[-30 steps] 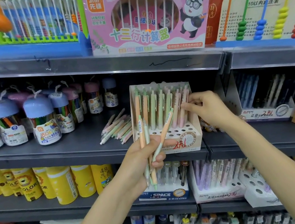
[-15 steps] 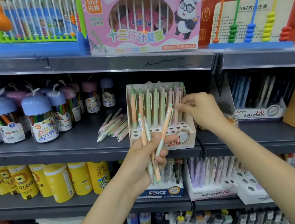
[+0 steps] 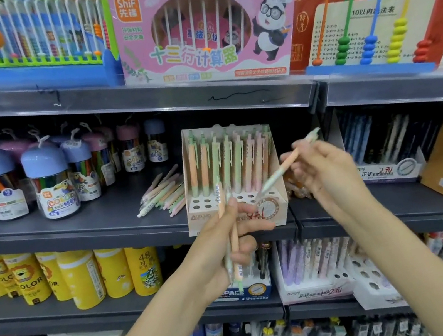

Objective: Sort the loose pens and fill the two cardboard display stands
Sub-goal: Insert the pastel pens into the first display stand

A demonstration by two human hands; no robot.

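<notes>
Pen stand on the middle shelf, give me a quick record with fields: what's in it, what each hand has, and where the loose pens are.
stand: cardboard display stand, pastel pens upright in the back rows, front holes empty
left hand: left hand grips a small bunch of pens
right hand: right hand pinches one orange-and-green pen, tilted, tip toward the stand
loose pens: pile lying on the shelf left of the stand

A cardboard display stand [image 3: 232, 179] sits upright on the shelf just beyond the hands, its back rows filled with upright peach, green and pink pens, front holes open. Loose pastel pens [image 3: 164, 193] lie piled to its left. The left hand [image 3: 222, 251] grips two pens [image 3: 230, 236]; the right hand [image 3: 324, 168] pinches one slanted pen [image 3: 287, 164].
</notes>
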